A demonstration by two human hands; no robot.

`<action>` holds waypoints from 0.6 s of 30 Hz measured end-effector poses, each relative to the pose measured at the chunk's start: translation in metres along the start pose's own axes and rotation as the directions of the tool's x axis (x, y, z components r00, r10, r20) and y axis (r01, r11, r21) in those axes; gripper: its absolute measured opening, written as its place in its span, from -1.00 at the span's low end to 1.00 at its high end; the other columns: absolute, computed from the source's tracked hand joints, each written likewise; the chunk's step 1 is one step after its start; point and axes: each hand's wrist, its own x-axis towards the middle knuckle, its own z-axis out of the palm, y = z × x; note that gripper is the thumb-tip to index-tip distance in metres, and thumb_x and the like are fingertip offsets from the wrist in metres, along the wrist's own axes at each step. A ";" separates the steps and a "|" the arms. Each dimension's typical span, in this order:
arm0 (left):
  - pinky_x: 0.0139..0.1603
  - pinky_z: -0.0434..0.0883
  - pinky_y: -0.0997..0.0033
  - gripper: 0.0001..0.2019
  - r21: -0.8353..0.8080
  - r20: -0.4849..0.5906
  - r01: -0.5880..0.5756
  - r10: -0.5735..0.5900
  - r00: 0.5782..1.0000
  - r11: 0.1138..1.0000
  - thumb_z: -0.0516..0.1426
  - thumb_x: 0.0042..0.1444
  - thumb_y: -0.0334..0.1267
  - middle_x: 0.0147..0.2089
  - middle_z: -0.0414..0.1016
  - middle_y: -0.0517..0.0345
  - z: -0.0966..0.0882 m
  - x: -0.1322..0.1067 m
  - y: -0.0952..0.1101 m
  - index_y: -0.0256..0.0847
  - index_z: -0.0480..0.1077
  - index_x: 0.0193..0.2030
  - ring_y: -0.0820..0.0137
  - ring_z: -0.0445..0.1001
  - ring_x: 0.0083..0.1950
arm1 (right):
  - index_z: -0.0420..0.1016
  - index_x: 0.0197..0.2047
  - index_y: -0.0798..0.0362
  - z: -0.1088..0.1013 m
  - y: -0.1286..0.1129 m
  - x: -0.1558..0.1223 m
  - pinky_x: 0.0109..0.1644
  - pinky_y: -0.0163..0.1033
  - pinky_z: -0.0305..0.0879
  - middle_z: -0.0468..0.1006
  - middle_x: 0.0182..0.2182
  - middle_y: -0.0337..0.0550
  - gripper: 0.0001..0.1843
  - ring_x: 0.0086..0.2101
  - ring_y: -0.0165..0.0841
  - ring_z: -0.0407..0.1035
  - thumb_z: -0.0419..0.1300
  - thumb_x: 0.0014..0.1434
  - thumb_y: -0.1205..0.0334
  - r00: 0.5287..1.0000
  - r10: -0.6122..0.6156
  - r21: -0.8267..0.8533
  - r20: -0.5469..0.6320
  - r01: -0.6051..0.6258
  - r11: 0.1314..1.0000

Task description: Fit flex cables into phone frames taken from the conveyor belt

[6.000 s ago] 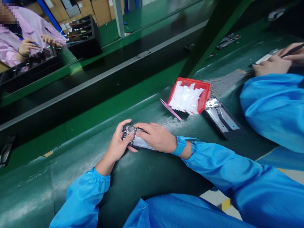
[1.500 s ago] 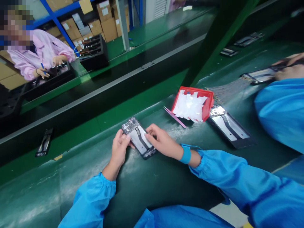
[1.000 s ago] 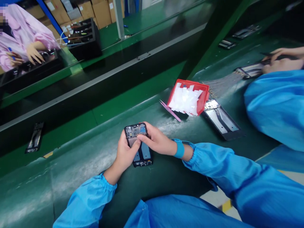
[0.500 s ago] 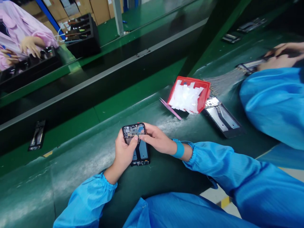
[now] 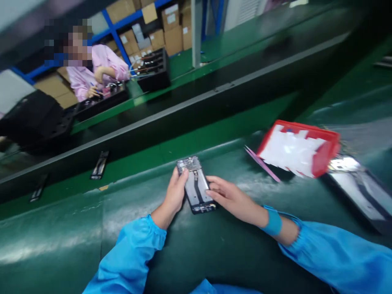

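An opened phone frame, its circuit board and cable showing, lies on the green bench in front of me. My left hand grips its left edge, fingers curled against the frame. My right hand rests at the frame's lower right edge, fingers stretched and touching it. Both arms wear blue sleeves, and a blue wrist strap circles my right wrist.
A red tray of white strips sits to the right, pink tweezers beside it and another opened phone past it. Phone parts lie on the dark conveyor. Across it a person in pink works at black trays.
The phone frame has come down from between my hands to lie on the bench. My right hand moved from its top end to its lower right edge. The view swung left.
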 end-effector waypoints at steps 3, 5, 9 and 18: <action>0.00 0.64 0.06 -0.58 0.119 0.119 0.047 -0.062 0.991 0.992 0.14 0.33 0.10 0.10 0.59 -0.06 -0.003 -0.001 -0.006 -0.14 0.46 0.13 0.11 0.60 0.08 | 0.32 0.29 0.02 -0.007 0.004 0.004 0.03 0.05 0.55 0.65 -0.13 -0.01 -0.24 -0.13 -0.09 0.56 0.34 0.25 -0.30 0.986 0.061 0.125 -0.154 -0.042 0.991; -0.24 0.68 0.11 -0.62 0.181 0.174 0.089 -0.121 0.977 0.979 0.20 0.29 -0.07 0.05 0.61 -0.09 -0.005 0.000 -0.008 -0.15 0.44 0.19 0.09 0.63 -0.03 | 0.29 0.32 -0.01 -0.011 0.003 0.007 0.00 0.04 0.58 0.64 -0.07 0.02 -0.19 -0.10 -0.07 0.56 0.34 0.24 -0.34 0.978 0.098 0.162 -0.183 -0.068 0.984; -0.22 0.67 0.13 -0.65 0.278 0.037 0.036 -0.048 0.998 0.960 0.08 0.32 -0.32 0.05 0.62 -0.11 -0.025 0.025 0.004 -0.19 0.40 0.21 0.18 0.65 -0.14 | 0.30 0.31 -0.05 -0.013 0.000 0.006 -0.08 -0.01 0.63 0.61 -0.03 0.07 -0.21 -0.14 -0.09 0.57 0.29 0.25 -0.41 0.988 0.068 0.008 -0.138 -0.068 0.998; 0.37 0.38 0.15 -0.59 0.676 -0.247 -0.016 0.248 0.937 0.737 0.20 0.34 -0.21 0.30 0.49 -0.20 -0.115 0.091 0.048 -0.29 0.40 0.27 0.16 0.47 0.32 | 0.52 0.01 -0.02 -0.011 -0.006 0.003 -0.23 -0.05 0.64 0.60 -0.22 0.03 -0.33 -0.32 -0.15 0.54 0.15 0.30 -0.48 0.996 -0.020 -0.215 -0.087 0.000 0.977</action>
